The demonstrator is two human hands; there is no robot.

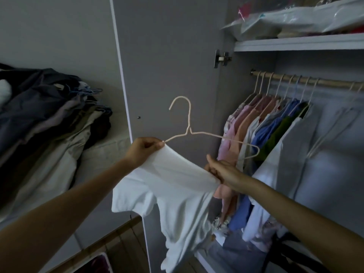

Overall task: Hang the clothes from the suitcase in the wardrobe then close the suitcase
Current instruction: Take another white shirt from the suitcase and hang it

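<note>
Your left hand [142, 149] pinches white shirt [177, 194] and hanger [212, 137] together; right hand [222, 171] apparently grips the shirt's edge; fabric's light, limp; hold by the wire.

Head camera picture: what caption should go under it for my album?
Two hands fit a white T-shirt onto a wire hanger beside the wardrobe rail.

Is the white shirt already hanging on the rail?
No, both hands, left and right, hold the shirt and hanger in front of the rail.
</note>
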